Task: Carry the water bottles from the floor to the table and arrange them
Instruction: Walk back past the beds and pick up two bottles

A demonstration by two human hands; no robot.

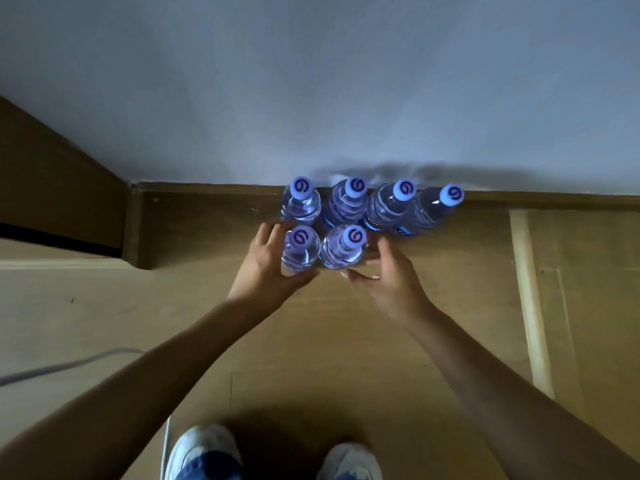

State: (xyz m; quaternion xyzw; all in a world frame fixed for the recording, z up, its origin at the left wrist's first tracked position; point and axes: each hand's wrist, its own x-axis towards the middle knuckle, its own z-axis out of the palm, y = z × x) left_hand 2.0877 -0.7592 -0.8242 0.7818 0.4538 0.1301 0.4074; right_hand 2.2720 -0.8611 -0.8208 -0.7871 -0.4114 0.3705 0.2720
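Six clear water bottles (pixel 349 220) with pale caps and a purple swirl logo stand on the floor (pixel 311 341) against the wall (pixel 311 81), four behind, two in front. The left hand (pixel 268 259) curls around the front left bottle (pixel 300 249). The right hand (pixel 389 273) sits fingers apart just beside the front right bottle (pixel 343 247); can't tell if it's touching.

I count six water bottles (pixel 341 221) standing on the floor (pixel 346 341): four in the back row against the wall (pixel 311 81), two in front. Each has one cap, six in all. My two hands and two shoes (pixel 204 452) show, plus one cable (pixel 69 365).
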